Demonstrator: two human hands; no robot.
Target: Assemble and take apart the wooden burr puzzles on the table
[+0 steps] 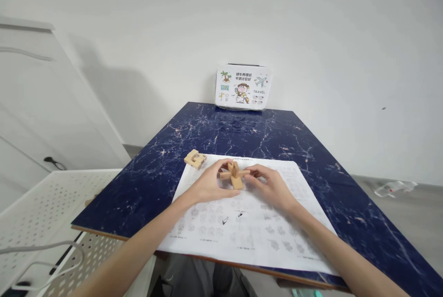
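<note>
Between my hands is a wooden burr puzzle (236,182), several light-brown notched bars crossing one another, with a dark mark on one of them. My left hand (212,181) curves around its left side, fingers at the top and thumb low near the front bar. At the right, my right hand (268,182) pinches the end of a bar that sticks out sideways. Beneath both hands lies a large white instruction sheet (221,237) with printed diagrams. A second group of interlocked wooden pieces (195,159) rests at the sheet's upper left corner.
The dark blue marbled table (228,133) carries a white cartoon-printed case (242,87) at its far edge, against the wall. A white perforated shelf (69,195) with a cable (48,246) stands at the left. A plastic wrapper (394,189) lies off to the right.
</note>
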